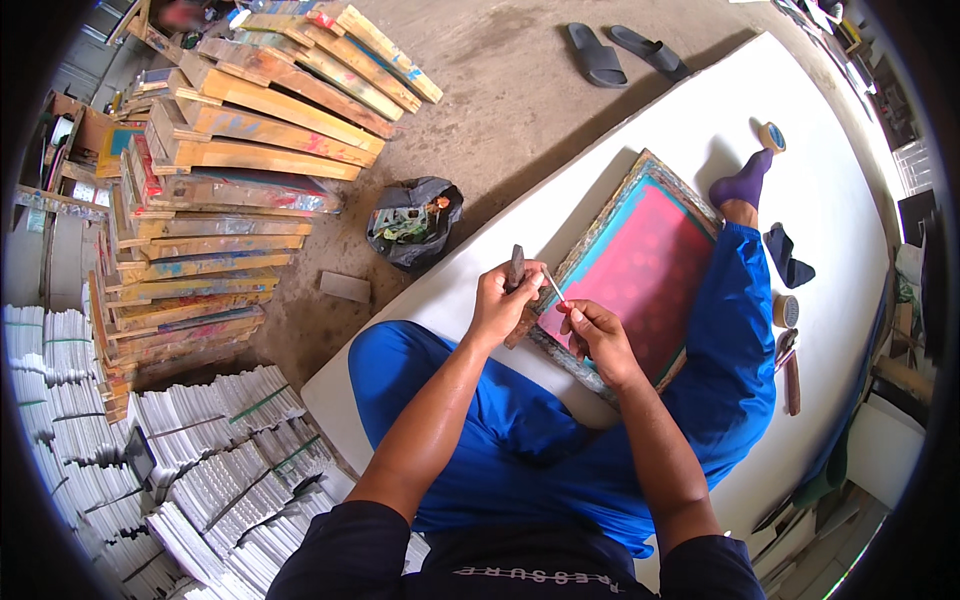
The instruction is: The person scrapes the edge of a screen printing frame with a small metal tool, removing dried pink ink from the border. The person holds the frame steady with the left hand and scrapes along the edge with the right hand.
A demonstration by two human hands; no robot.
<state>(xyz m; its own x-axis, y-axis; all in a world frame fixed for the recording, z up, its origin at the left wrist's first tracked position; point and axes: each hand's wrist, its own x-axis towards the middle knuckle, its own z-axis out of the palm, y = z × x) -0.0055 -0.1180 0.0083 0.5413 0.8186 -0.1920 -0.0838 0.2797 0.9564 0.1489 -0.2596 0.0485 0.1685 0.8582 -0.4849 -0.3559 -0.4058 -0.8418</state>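
My left hand [493,306] is closed around a dark brown bar-like tool [517,266], whose kind I cannot make out. A thin pale rod with a red end [553,284], perhaps a small screwdriver, is pinched in my right hand [597,338]. The rod's far tip reaches close to the left hand's fingers. Both hands are over the near left corner of a screen-printing frame [652,270]. Its mesh is pink with a turquoise border, and its wooden edges are paint-stained. The frame lies on a white tabletop-like surface [520,205], beside my outstretched blue-trousered leg [735,325].
Stacked wooden frames [270,150] stand at left, above bundles of white sheets [225,450]. A black rubbish bag [415,222] sits on the floor near dark slides [600,58]. Tape rolls [785,310] and a dark cloth item [787,258] lie right of my leg.
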